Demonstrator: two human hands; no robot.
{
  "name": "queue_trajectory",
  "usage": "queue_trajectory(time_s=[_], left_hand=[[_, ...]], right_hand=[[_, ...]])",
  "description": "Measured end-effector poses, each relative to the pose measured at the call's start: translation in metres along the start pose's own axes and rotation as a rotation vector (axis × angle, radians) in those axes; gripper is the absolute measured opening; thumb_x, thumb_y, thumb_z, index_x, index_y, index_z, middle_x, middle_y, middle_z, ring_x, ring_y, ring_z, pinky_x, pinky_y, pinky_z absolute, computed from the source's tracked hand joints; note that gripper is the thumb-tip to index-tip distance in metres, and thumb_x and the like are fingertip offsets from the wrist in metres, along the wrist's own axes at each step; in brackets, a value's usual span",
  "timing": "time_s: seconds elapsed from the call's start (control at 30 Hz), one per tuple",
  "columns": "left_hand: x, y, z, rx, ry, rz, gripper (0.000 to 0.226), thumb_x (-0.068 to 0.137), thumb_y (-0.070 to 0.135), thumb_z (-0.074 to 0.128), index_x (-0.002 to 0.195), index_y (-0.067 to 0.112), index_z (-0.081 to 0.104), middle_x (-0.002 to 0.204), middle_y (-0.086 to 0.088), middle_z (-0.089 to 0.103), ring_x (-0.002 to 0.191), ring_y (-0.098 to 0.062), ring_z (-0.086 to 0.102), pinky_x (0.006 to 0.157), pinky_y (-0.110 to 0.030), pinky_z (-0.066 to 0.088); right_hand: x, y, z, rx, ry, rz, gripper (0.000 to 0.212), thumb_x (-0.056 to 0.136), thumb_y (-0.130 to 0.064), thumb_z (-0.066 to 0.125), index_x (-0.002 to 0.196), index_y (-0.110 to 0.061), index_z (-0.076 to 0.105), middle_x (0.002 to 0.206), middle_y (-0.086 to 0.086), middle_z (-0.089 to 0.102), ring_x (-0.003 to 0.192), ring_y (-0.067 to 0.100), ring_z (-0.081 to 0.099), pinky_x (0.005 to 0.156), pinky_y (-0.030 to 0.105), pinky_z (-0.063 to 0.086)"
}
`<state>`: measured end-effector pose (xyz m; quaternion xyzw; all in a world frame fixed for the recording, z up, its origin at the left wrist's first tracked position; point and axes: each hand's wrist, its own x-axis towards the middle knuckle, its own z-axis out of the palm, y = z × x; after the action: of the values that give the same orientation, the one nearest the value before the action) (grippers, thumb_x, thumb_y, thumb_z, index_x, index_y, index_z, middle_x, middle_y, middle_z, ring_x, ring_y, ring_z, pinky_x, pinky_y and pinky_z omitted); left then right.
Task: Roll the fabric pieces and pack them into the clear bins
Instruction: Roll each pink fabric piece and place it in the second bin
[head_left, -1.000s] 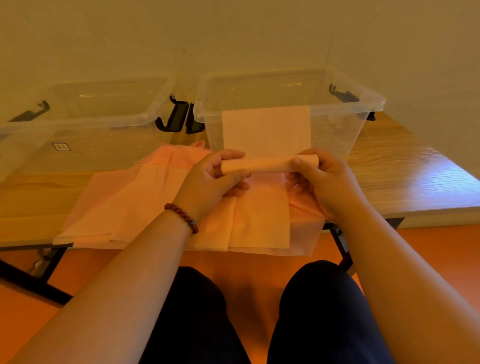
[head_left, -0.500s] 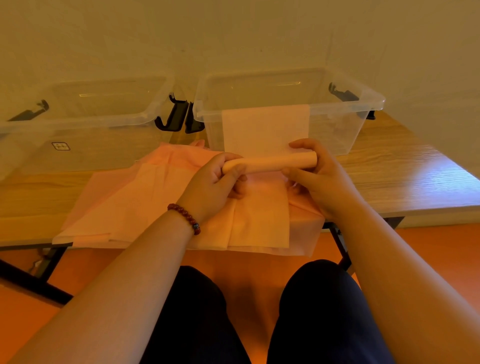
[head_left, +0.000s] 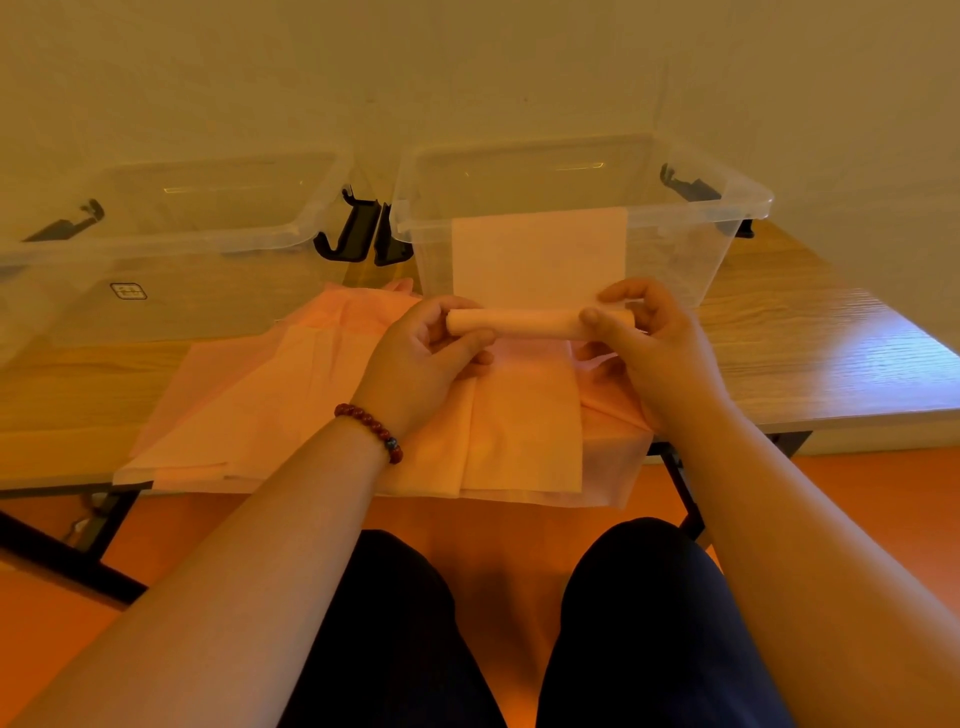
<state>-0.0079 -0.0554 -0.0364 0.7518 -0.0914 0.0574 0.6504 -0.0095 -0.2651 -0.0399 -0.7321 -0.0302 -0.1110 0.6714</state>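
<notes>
A peach fabric roll (head_left: 524, 323) lies crosswise between my hands, just above the table. My left hand (head_left: 426, 358) grips its left end, thumb underneath. My right hand (head_left: 644, 343) pinches the right end between thumb and fingers. The unrolled tail of the same piece (head_left: 537, 254) runs up the front wall of the right clear bin (head_left: 701, 249). Under my hands a pile of peach fabric pieces (head_left: 291, 410) spreads over the table and hangs over its front edge. A second clear bin (head_left: 208, 291) stands to the left.
Both bins sit at the back of the wooden table (head_left: 810, 353), against the wall, with black latches (head_left: 363, 228) between them. Bare tabletop shows to the right of the bins. My knees (head_left: 519, 623) are below the table edge, over an orange floor.
The roll has turned further up the strip and sits slightly higher against the bin wall. My right fingers have shifted over the roll's top; my left thumb has moved beneath it.
</notes>
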Motion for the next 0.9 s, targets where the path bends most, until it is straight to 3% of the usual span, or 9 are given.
queue_trajectory(time_s=[0.13, 0.37, 0.5, 0.63, 0.73, 0.8, 0.9], left_hand=[[0.0009, -0.0007, 0.0011, 0.001, 0.008, -0.006, 0.011, 0.093, 0.013, 0.058, 0.1, 0.02, 0.06, 0.085, 0.0, 0.068, 0.068, -0.003, 0.066, 0.062, -0.017, 0.053], [-0.002, 0.0019, 0.0004, -0.024, -0.006, 0.026, 0.038, 0.087, 0.005, 0.065, 0.113, 0.029, 0.052, 0.091, -0.001, 0.068, 0.067, -0.006, 0.066, 0.063, -0.018, 0.054], [-0.0017, 0.0009, 0.0012, -0.018, -0.008, 0.019, 0.024, 0.092, 0.008, 0.059, 0.108, 0.025, 0.055, 0.078, 0.0, 0.069, 0.067, -0.006, 0.067, 0.062, -0.018, 0.053], [-0.0004, -0.0001, 0.0016, -0.014, 0.012, 0.006, 0.011, 0.093, 0.014, 0.058, 0.102, 0.02, 0.059, 0.079, 0.003, 0.07, 0.067, -0.005, 0.066, 0.061, -0.019, 0.054], [-0.0007, 0.0003, 0.0022, -0.005, 0.013, 0.006, 0.007, 0.095, 0.017, 0.055, 0.101, 0.018, 0.06, 0.08, 0.003, 0.068, 0.064, -0.003, 0.064, 0.06, -0.017, 0.053], [-0.0011, 0.0008, 0.0023, -0.011, -0.001, 0.009, 0.008, 0.096, 0.018, 0.053, 0.1, 0.019, 0.06, 0.08, 0.002, 0.067, 0.064, -0.003, 0.064, 0.059, -0.017, 0.052], [-0.002, 0.0016, 0.0016, 0.006, -0.027, 0.025, 0.018, 0.097, 0.018, 0.052, 0.111, 0.026, 0.058, 0.083, 0.002, 0.067, 0.067, -0.004, 0.064, 0.061, -0.017, 0.053]], right_hand=[[0.0014, 0.0035, -0.004, 0.014, -0.09, -0.023, 0.035, 0.083, -0.012, 0.073, 0.102, -0.039, 0.06, 0.087, -0.002, 0.072, 0.08, 0.026, 0.071, 0.071, 0.042, 0.056], [-0.0006, 0.0009, -0.001, -0.011, -0.005, -0.016, 0.002, 0.091, -0.023, 0.065, 0.092, -0.025, 0.065, 0.069, -0.006, 0.068, 0.069, 0.014, 0.066, 0.067, 0.036, 0.056], [-0.0014, -0.0002, 0.0004, 0.003, 0.04, -0.027, 0.008, 0.095, -0.026, 0.06, 0.089, -0.024, 0.065, 0.064, -0.006, 0.067, 0.063, 0.011, 0.065, 0.06, 0.029, 0.054], [-0.0008, 0.0, -0.0008, 0.029, -0.006, -0.018, 0.003, 0.092, -0.028, 0.064, 0.095, -0.027, 0.063, 0.075, -0.003, 0.072, 0.073, 0.016, 0.071, 0.066, 0.037, 0.057], [-0.0008, 0.0023, -0.0048, -0.004, -0.076, -0.04, 0.026, 0.079, -0.027, 0.073, 0.099, -0.042, 0.062, 0.084, 0.0, 0.073, 0.081, 0.023, 0.072, 0.074, 0.047, 0.057], [-0.0012, 0.0025, -0.0056, -0.044, -0.087, -0.063, 0.029, 0.079, -0.023, 0.071, 0.095, -0.045, 0.063, 0.086, -0.003, 0.071, 0.083, 0.022, 0.071, 0.077, 0.051, 0.057], [-0.0011, 0.004, -0.0045, -0.059, -0.053, -0.076, 0.017, 0.087, -0.023, 0.07, 0.093, -0.038, 0.065, 0.078, -0.005, 0.07, 0.077, 0.018, 0.07, 0.075, 0.045, 0.058]])
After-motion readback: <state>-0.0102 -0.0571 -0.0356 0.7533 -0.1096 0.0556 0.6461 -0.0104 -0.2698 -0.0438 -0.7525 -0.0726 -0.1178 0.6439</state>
